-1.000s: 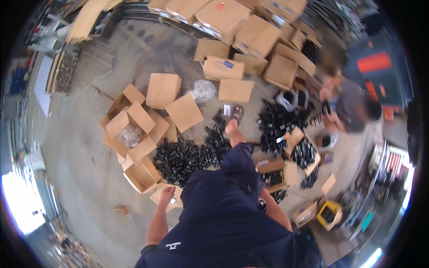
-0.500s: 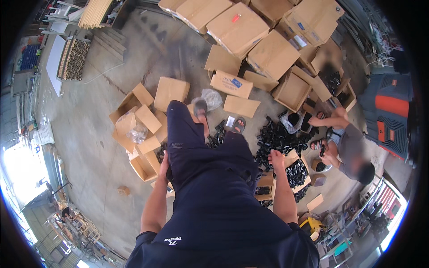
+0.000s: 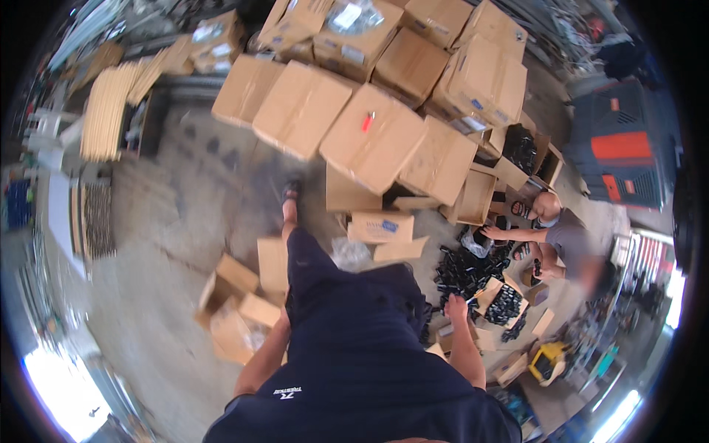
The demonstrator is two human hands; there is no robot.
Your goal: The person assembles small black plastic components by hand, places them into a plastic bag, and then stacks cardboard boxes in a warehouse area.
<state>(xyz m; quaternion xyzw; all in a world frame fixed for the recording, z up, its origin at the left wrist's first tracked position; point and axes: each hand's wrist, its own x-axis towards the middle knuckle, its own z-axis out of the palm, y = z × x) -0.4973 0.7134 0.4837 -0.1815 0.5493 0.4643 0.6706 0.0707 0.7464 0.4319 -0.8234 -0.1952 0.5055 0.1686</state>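
I stand with one leg stretched forward to the left. My left hand (image 3: 282,320) hangs beside my left thigh, its fingers hidden by the leg and the dark shorts (image 3: 347,303). Curled closed, my right hand (image 3: 456,307) is by my right hip; what it holds, if anything, is too small to make out. Just past it lies a heap of small black parts (image 3: 461,271) on the floor. Beside that heap an open carton (image 3: 490,295) holds more black parts (image 3: 505,306).
A co-worker (image 3: 565,240) crouches at the right, reaching toward a clear plastic bag (image 3: 475,244). Closed cartons (image 3: 373,140) are stacked ahead, a red item (image 3: 368,122) on one. Opened cartons (image 3: 229,295) lie at my left. A large grey-and-orange case (image 3: 617,144) stands far right.
My left leg has stepped forward and the view has shifted toward the stacked cartons. Both my hands stay low at my sides. The co-worker's arm now reaches farther out over the black parts.
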